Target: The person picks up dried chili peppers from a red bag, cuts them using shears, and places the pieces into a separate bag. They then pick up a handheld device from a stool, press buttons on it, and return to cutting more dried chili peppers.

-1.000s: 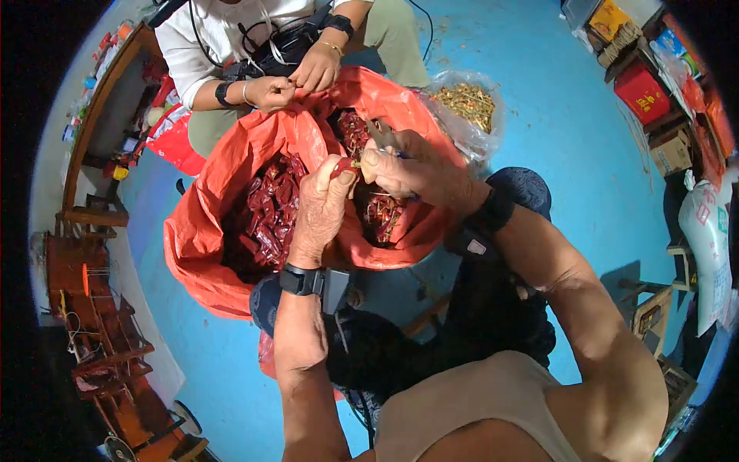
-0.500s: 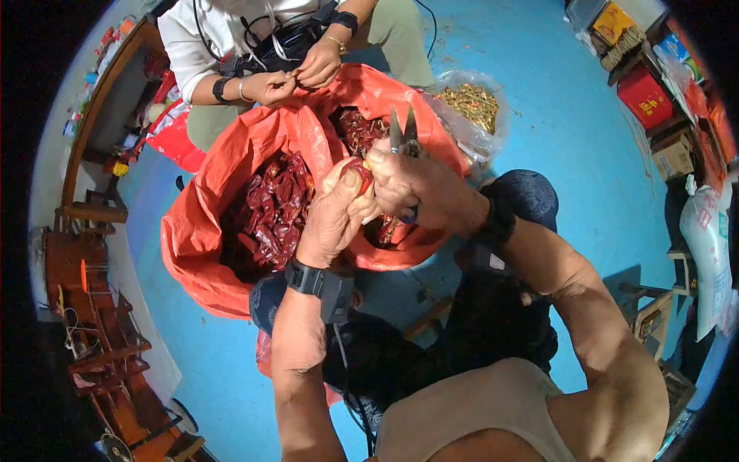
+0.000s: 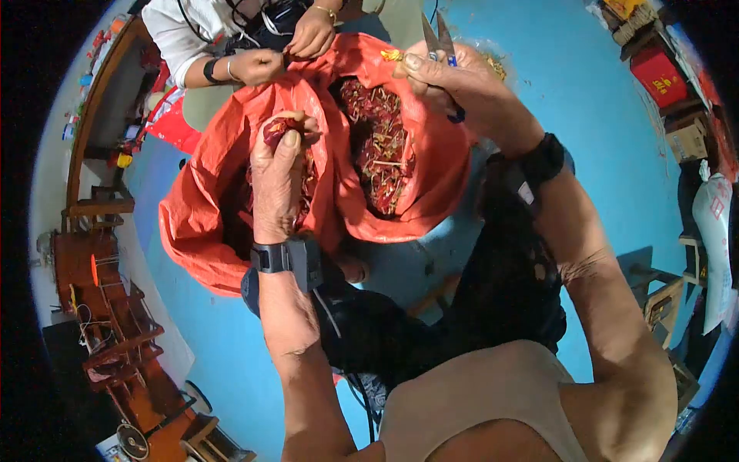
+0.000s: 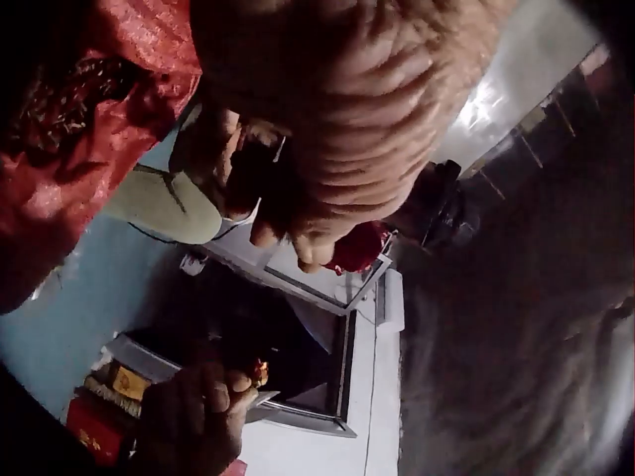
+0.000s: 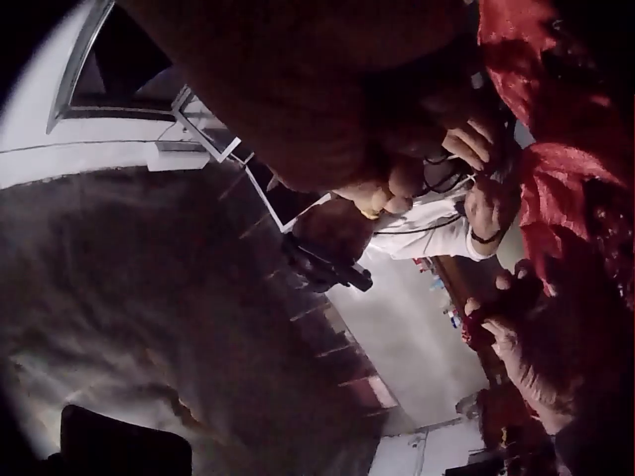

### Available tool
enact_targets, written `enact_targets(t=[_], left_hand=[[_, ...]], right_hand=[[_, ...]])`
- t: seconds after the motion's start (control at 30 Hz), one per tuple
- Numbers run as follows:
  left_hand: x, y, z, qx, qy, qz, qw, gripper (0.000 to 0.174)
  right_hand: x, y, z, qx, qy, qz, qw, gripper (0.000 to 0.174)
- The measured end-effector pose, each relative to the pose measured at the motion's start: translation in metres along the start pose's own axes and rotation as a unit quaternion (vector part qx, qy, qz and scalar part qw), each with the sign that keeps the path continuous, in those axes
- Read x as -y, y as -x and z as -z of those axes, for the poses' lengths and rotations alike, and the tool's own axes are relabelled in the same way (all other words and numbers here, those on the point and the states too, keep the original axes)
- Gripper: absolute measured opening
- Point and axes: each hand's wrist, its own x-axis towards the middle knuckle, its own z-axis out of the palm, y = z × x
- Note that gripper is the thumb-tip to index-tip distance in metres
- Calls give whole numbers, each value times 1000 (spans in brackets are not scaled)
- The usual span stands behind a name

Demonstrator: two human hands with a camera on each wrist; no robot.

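Over the left red woven sack point(image 3: 192, 215), my left hand point(image 3: 275, 181) grips a dark red dried chili point(image 3: 279, 132) between thumb and fingers. Farther right and higher, my right hand point(image 3: 469, 85) holds scissors point(image 3: 442, 38), their blades pointing up and spread apart. Its thumb and fingertips also pinch a small yellow-orange chili piece point(image 3: 392, 55), seen again in the left wrist view point(image 4: 260, 372). Shiny dried chilies lie in the left sack, partly hidden by my left hand. Chilies with pale stems point(image 3: 377, 154) fill the right red sack point(image 3: 456, 185).
Across the sacks sits another person in a white top point(image 3: 173, 35), both hands point(image 3: 258, 67) close together at the sack rim. A clear bag of trimmings lies partly behind my right hand. Wooden furniture point(image 3: 115, 292) stands at the left; shelves and a white sack point(image 3: 714, 246) are at the right.
My hands, together over the sacks before, have moved apart: the left toward the left sack with the chili, the right up and to the right with the scissors and a yellow-orange piece.
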Motion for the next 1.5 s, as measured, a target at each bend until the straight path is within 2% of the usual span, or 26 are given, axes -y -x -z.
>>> enact_targets(t=[0.07, 0.2, 0.27, 0.33, 0.4, 0.47, 0.5, 0.57, 0.6, 0.63, 0.67, 0.7, 0.8, 0.83, 0.93, 0.97, 1.03, 1.07, 1.13, 1.17, 1.23, 1.27, 1.37, 1.43, 1.47, 1.5], left_hand=[[-8, 4, 0, -32, -80, 29, 996, 24], [-12, 6, 22, -44, -244, 56, 967, 22], [-9, 8, 48, -11, -539, -40, 841, 25], [-4, 13, 77, 0, -787, 78, 613, 32], [-3, 29, 83, 3, -830, 59, 555, 39], [1, 28, 90, 10, -824, 93, 559, 45], [8, 28, 98, 17, -779, 68, 624, 45], [20, 29, 99, 32, -698, 20, 715, 43], [24, 29, 96, 38, -697, 25, 716, 43], [28, 27, 91, 66, -689, 33, 721, 41], [28, 24, 80, 94, -681, 40, 725, 38], [28, 21, 69, 121, -718, 73, 682, 35], [35, 13, 35, 174, -734, 153, 638, 32], [60, 12, 51, 191, -742, 83, 637, 30], [79, 10, 29, 248, -776, 98, 571, 28], [86, 9, 25, 250, -778, 98, 568, 28], [106, 8, 21, 293, -709, 71, 637, 29], [124, 7, 24, 295, -710, 71, 635, 29], [165, 12, 34, 287, -669, -37, 685, 29], [174, 16, 28, 291, -668, -35, 684, 29], [192, 24, 7, 299, -701, 70, 644, 32], [193, 29, -3, 268, -701, 37, 660, 37], [201, 29, -20, 220, -720, 95, 651, 40], [218, 31, -10, 224, -763, 104, 598, 35], [226, 28, 1, 224, -762, 104, 599, 35], [230, 22, 15, 227, -716, 105, 652, 32]], right_hand=[[-3, 1, 5, 9, 96, 13, 995, 23], [-9, -6, 22, 27, 97, -39, 994, 21], [-10, -7, 26, 6, 100, -34, 994, 18], [-8, -7, 32, -15, 72, -78, 994, 15], [-12, -8, 44, -20, 85, -68, 994, 23], [-11, -8, 50, 18, 54, -75, 996, 22], [-12, -10, 56, 12, 54, -77, 995, 22], [-14, -20, 72, -114, -177, -110, 971, 13], [-17, -20, 78, -176, -290, -125, 932, 10], [-23, -17, 80, -193, -367, -52, 908, 9], [-26, -16, 82, -199, -369, -54, 906, 9], [-27, -18, 84, -222, -369, -59, 900, 8], [-26, -20, 82, -233, -360, -107, 897, 8], [-22, -15, 78, -193, -349, -111, 910, 8], [-6, -6, 66, -157, -318, -114, 928, 10], [-2, -5, 65, -105, -341, -113, 927, 11], [-3, -5, 69, -15, -360, -121, 925, 15], [-2, -5, 69, -17, -362, -120, 924, 15], [4, 1, 63, -22, -293, -116, 949, 17], [5, 3, 62, -27, -295, -116, 948, 17], [7, 3, 61, -36, -169, -122, 977, 19], [7, 3, 58, -37, -171, -121, 977, 19], [10, 3, 52, -85, -114, -110, 984, 19], [12, 4, 52, -56, -59, -71, 994, 19], [12, 4, 53, -56, -58, -71, 994, 19], [10, 3, 53, -46, -78, -69, 994, 19]])
